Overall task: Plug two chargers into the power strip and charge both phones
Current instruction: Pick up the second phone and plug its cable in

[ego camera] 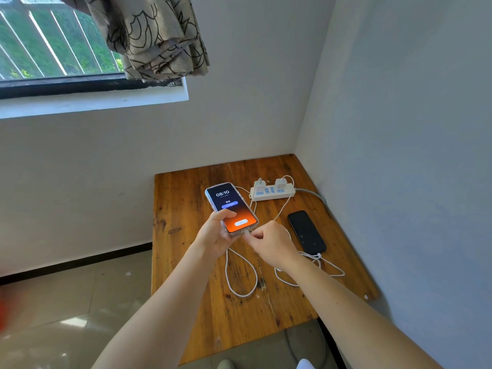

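Window and curtain fill the upper left of the frame; below centre, a wooden table sits in the corner. My left hand is clamped around the lower edge of the lit phone, held above the table at mid-frame. Just right of it, my right hand pinches the white cable connector at the phone's port. That plug is small and stiff and the cased phone looks slippery, so I'd grip its sides. Further right lie the power strip with both chargers seated and the dark phone, cabled.
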`<state>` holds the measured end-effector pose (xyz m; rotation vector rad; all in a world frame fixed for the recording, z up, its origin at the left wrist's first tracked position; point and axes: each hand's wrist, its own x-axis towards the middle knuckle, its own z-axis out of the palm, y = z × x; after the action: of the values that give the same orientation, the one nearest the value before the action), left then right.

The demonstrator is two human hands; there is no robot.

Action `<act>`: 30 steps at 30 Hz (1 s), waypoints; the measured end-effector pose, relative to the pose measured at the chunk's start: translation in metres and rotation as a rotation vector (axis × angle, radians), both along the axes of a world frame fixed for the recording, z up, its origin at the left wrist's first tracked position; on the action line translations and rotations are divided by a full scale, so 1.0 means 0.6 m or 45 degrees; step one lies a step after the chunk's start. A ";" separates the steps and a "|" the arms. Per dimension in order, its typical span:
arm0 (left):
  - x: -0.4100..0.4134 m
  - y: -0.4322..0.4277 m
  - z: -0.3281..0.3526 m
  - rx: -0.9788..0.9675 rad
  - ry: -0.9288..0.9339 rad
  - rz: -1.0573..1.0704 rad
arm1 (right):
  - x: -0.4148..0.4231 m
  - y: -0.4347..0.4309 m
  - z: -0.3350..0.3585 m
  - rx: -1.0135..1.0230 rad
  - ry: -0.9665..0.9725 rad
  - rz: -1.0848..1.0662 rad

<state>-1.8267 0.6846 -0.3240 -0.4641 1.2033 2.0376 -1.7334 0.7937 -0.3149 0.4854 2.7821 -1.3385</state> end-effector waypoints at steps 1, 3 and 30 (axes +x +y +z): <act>0.000 0.000 -0.001 0.001 0.004 0.001 | 0.000 0.000 0.000 -0.001 0.001 0.001; 0.000 0.000 -0.002 -0.001 0.010 0.004 | 0.000 0.000 0.001 -0.004 0.001 -0.002; -0.010 -0.005 -0.013 0.177 -0.040 -0.045 | 0.001 0.010 -0.003 -0.056 -0.046 0.006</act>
<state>-1.8329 0.6817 -0.3316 -0.4034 1.0361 2.0600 -1.7329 0.7999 -0.3169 0.4961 2.7174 -1.3725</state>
